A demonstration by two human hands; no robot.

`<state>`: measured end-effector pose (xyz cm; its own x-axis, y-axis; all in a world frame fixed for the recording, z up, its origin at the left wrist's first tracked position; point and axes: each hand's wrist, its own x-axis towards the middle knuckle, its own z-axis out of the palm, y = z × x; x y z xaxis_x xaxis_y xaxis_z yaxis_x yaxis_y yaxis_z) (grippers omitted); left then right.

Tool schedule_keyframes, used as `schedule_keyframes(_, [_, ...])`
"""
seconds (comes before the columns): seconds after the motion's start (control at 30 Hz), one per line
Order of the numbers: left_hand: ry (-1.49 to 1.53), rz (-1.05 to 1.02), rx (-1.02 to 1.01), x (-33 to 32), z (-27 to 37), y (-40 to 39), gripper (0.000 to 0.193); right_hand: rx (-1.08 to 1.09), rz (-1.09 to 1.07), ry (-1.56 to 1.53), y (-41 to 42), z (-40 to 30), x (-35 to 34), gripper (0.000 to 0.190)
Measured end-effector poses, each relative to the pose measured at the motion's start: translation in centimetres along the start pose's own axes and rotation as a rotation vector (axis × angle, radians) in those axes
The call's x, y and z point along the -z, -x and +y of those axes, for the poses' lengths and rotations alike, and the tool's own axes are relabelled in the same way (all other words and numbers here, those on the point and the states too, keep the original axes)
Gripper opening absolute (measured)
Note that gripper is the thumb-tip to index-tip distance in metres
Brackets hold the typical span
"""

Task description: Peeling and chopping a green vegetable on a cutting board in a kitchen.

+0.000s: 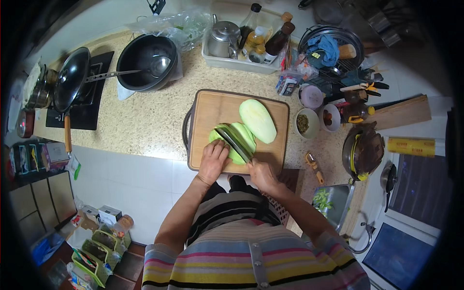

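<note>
A wooden cutting board (pixel 203 108) with a dark rim lies on the counter in front of me. My right hand (pixel 261 174) grips a kitchen knife (pixel 235 145), its blade slanting up and left across pale green vegetable slices (pixel 244 134). With bent fingers, my left hand (pixel 214 159) presses on the slices at the blade's left side. A peeled, pale green oblong piece of vegetable (pixel 257 120) lies at the board's upper right, beside the slices. The knife's handle is mostly hidden in my right hand.
Small bowls (pixel 307 134) stand right of the board, with a peeler (pixel 314 167) below them. A sink (pixel 342 206) lies at the lower right. Behind are a bottle tray (pixel 232 66) and a black bowl (pixel 145 81) holding a ladle. A lidded wok (pixel 74 81) sits on the left stove.
</note>
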<state>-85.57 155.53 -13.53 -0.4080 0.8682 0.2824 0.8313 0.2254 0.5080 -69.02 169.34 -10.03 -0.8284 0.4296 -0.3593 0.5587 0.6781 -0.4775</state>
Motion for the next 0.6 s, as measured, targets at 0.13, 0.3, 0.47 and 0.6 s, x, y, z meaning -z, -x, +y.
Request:
schedule_keyframes(0.13, [-0.017, -0.038, 0.014, 0.1, -0.8, 0.5, 0.056, 0.098, 0.02, -0.007, 0.8, -4.0, 5.4, 0.023])
schedule_keyframes(0.3, [0.0, -0.012, 0.001, 0.5, -0.5, 0.1, 0.055, 0.093, -0.037, 0.044, 0.3, -3.5, 5.5, 0.024])
schedule_keyframes(0.47, [0.038, -0.009, -0.001, 0.0, -0.5, 0.1, 0.053, -0.023, -0.023, 0.103, -3.2, -3.3, -0.1, 0.026])
schedule_keyframes(0.6, [0.033, 0.022, 0.008, -0.1, -0.8, 0.6, 0.051, -0.025, -0.057, 0.013, -3.0, -2.9, 1.3, 0.025])
